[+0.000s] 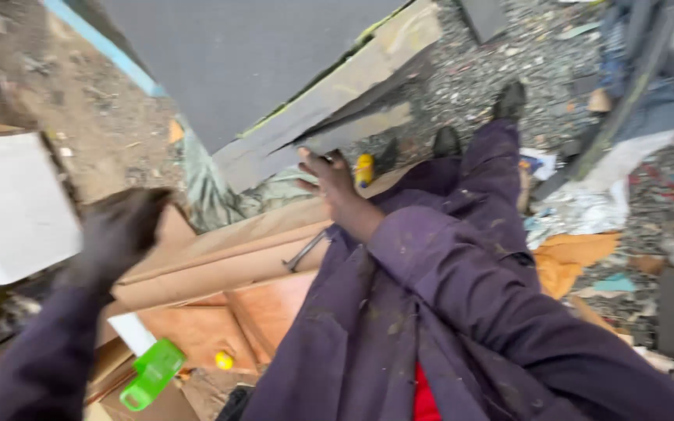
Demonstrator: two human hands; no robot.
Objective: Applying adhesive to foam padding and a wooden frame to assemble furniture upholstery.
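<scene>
My right hand [331, 183] reaches forward, its fingers curled on the lower corner of a large grey panel [235, 70] with a pale wooden frame [337, 90], which leans tilted in front of me. My left hand [122, 230] is raised at the left and blurred by motion. It hovers over stacked brown wooden boards [220, 257], near a white slab [9, 206], and I cannot see whether it holds anything. My purple-sleeved arms and legs [477, 179] stretch toward the gravel ground.
A bent metal bracket [306, 249] lies on the boards. A green plastic tool [154, 374] and a small yellow ball [224, 360] sit low at the left. A yellow object [364, 168] is beyond my right hand. Scraps, cloth and debris [587, 210] cover the ground at the right.
</scene>
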